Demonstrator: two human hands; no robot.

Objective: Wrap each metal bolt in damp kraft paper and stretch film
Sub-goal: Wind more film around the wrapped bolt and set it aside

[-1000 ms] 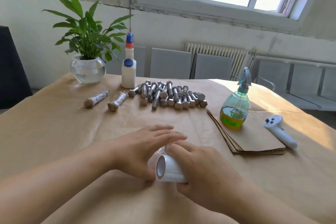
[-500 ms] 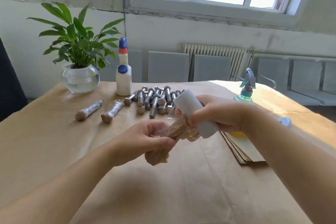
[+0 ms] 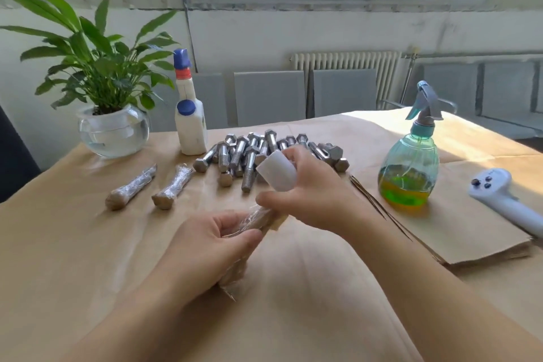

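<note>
A second ago I pressed the bundle on the table [image 3: 88, 244]. Now it is up in the air. My left hand [image 3: 205, 247] grips the bolt wrapped in paper [image 3: 258, 219], and my right hand [image 3: 314, 194] holds the film roll [image 3: 276, 172] right above it. So I think I am winding film around this one now. Two wrapped bolts [image 3: 132, 186] lie on the left, done. A pile of bare bolts [image 3: 249, 153] waits behind, too many to count well. I see one spray bottle [image 3: 410, 167], one stack of paper sheets [image 3: 458, 232], one white bottle [image 3: 189, 123], one plant [image 3: 97, 67] and one controller [image 3: 505, 197].
</note>
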